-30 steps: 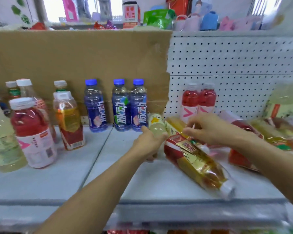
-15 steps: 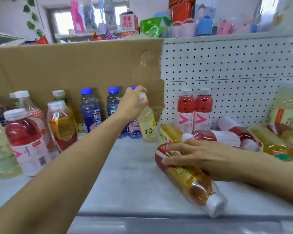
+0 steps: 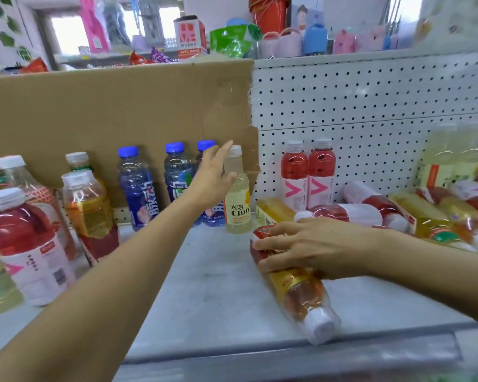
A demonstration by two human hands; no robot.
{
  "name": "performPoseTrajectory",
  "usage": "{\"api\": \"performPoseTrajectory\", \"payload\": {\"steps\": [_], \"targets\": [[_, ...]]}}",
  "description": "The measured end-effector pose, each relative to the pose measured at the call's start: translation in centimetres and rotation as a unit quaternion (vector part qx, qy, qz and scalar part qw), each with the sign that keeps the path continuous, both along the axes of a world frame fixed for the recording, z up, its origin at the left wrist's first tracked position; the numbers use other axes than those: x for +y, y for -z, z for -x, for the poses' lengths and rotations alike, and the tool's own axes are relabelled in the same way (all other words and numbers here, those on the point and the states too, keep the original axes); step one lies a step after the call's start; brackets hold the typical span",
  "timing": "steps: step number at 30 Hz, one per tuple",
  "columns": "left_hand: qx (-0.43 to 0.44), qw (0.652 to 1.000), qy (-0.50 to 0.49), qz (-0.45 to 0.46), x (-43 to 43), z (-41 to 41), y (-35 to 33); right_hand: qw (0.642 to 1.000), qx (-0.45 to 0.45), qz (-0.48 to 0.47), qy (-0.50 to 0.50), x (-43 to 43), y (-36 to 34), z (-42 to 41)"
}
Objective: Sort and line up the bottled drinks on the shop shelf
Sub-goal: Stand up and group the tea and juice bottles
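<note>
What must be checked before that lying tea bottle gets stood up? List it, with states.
1. The C100 bottle stands upright beside the blue bottles: ok.
2. The left hand is off the C100 bottle: cannot tell; its straight fingers are at the neck.
3. The right hand grips the lying tea bottle: ok.
4. The white cap is on the tea bottle: ok.
5. The tea bottle lies well back on the shelf: not ok; its cap end is at the front edge.
</note>
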State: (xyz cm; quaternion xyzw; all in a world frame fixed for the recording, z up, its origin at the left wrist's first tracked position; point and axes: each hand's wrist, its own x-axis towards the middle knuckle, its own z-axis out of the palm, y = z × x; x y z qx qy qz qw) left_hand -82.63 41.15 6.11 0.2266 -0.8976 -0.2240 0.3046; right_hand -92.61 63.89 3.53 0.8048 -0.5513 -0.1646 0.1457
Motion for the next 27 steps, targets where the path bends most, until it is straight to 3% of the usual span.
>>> {"api": "performPoseTrajectory", "payload": {"steps": [4, 8, 10, 12, 14, 15, 18, 22, 25, 27], "targets": [[0.053, 0.998, 0.031, 0.011, 1.5, -3.7, 1.6, 0.998, -0.028, 0.054, 0.024, -2.1, 0.8, -1.0], [-0.074, 0.989, 0.108, -0.068, 2.3, -8.8, 4.0, 0.971, -0.162, 0.167, 0.055, -3.8, 1.9, -1.5], [-0.087, 0.972, 0.162, -0.143, 2.8, -10.7, 5.2, 0.928, -0.284, 0.22, 0.097, -4.8, 2.1, -2.3], [-0.065, 0.952, 0.195, -0.228, 3.4, -11.2, 5.7, 0.864, -0.423, 0.225, 0.156, -5.8, 2.4, -3.9], [-0.022, 0.947, 0.176, -0.268, 3.7, -10.8, 6.1, 0.787, -0.552, 0.201, 0.19, -6.7, 3.1, -5.7], [0.006, 0.951, 0.153, -0.27, 3.5, -10.5, 6.4, 0.767, -0.58, 0.195, 0.193, -7.2, 3.4, -6.3], [0.066, 0.954, 0.103, -0.274, 3.0, -10.0, 6.8, 0.757, -0.595, 0.204, 0.177, -7.5, 3.8, -6.7], [0.076, 0.966, 0.007, -0.247, 1.2, -10.1, 6.9, 0.818, -0.425, 0.333, 0.198, -5.2, 2.8, -2.9], [0.083, 0.963, -0.08, -0.244, 0.2, -9.8, 6.7, 0.835, -0.361, 0.286, 0.3, -2.6, 2.0, 1.1], [0.095, 0.966, -0.144, -0.19, 0.0, -9.6, 6.7, 0.855, -0.318, 0.225, 0.342, -1.6, 1.9, 2.9]]}}
